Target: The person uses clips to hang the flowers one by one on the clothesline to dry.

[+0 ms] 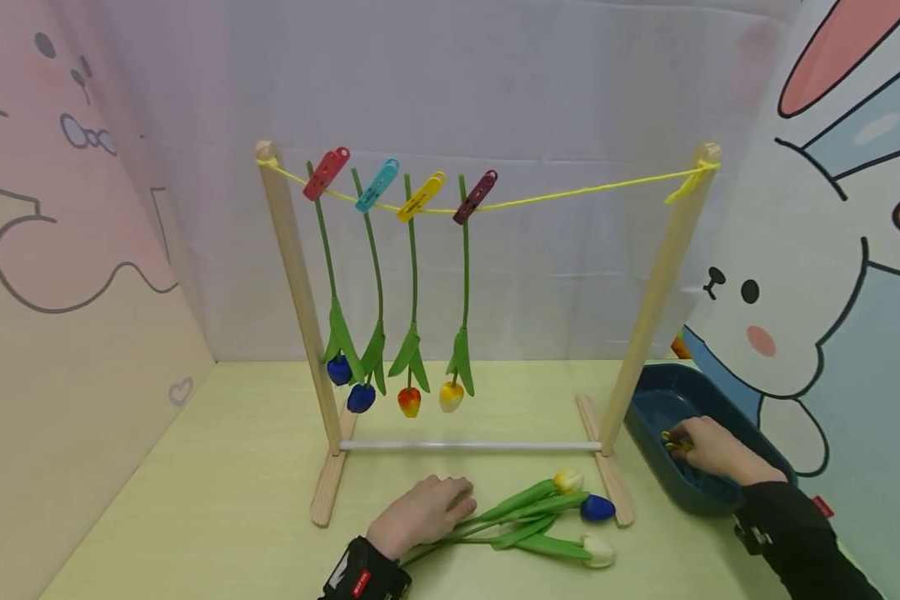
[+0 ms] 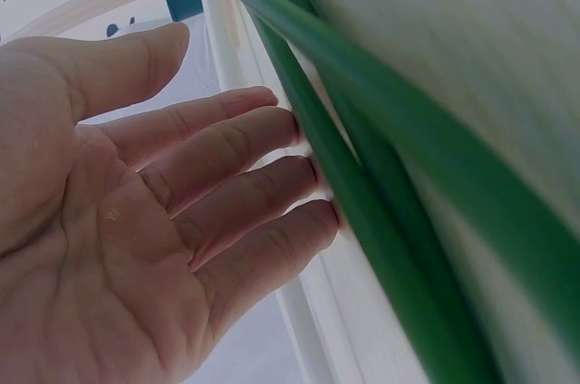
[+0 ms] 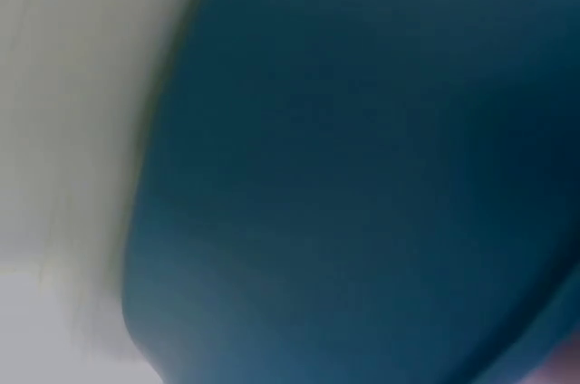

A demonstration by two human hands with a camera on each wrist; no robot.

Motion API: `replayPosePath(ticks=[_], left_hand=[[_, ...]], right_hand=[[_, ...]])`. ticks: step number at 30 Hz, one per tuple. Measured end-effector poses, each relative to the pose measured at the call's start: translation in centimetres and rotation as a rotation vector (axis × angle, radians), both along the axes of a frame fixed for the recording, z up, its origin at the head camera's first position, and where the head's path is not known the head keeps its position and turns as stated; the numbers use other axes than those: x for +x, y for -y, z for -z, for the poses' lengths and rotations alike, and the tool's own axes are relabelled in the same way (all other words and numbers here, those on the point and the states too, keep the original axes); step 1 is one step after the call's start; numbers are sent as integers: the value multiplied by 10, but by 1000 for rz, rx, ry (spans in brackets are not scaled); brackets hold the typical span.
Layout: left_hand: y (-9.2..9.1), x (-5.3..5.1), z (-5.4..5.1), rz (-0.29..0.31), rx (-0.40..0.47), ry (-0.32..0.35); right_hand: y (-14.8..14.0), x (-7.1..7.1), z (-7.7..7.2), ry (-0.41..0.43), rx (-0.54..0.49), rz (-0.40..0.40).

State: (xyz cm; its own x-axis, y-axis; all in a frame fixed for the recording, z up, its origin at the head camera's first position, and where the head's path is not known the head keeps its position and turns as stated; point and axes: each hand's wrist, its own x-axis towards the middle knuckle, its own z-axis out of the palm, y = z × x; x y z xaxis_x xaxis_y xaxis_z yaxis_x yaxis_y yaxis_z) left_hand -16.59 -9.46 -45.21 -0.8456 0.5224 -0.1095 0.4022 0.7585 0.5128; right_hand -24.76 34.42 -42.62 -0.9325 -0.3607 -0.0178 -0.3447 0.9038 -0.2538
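My left hand (image 1: 423, 515) rests on the table next to the stems of three artificial tulips (image 1: 525, 512), one yellow-white, one blue, one white. In the left wrist view its fingers (image 2: 240, 153) are loosely bent beside the green stems (image 2: 362, 176), with nothing in the palm. Inside the dark blue basin (image 1: 750, 429), my right hand (image 1: 712, 450) pinches a yellow clothespin (image 1: 677, 443). The right wrist view shows mostly the blurred basin wall (image 3: 317, 176); those fingers are hidden there.
A wooden frame (image 1: 656, 300) carries a sagging yellow string (image 1: 577, 192). Several tulips hang head down from it on its left half, clipped by red (image 1: 326, 173), light blue (image 1: 377, 185), yellow (image 1: 421, 197) and maroon (image 1: 476, 197) clothespins. A white rod (image 1: 468, 446) joins the feet.
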Motion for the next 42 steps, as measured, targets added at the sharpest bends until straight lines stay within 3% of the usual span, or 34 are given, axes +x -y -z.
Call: replayPosePath(ticks=[4,8,12,16,20,24,26,31,35,42], left_hand=[[-1,1,0,-12,-17,4],[-2,2,0,-22,-32,7],[-3,2,2,-27,-43,9],[-3,2,3,-30,-44,12],[-4,1,3,-24,-33,8],[-4,1,3,-17,-28,6],[-4,1,2,-18,-29,10],[-4,2,2,-25,-37,19],[-5,2,2,-30,-37,19],[-3,0,2,-35,-28,11]], right_hand=[[4,6,-1,-141,-71,59],[13,16,-7,-334,-206,129],[25,22,-12,-528,-407,173],[39,19,-6,-625,-681,194],[63,25,-13,-640,-938,169],[94,37,-32,-617,-1073,138],[106,39,-37,-566,-1172,129],[124,41,-42,-348,-1470,98],[128,40,-41,-298,-1567,25],[127,41,-47,-268,-1613,18]])
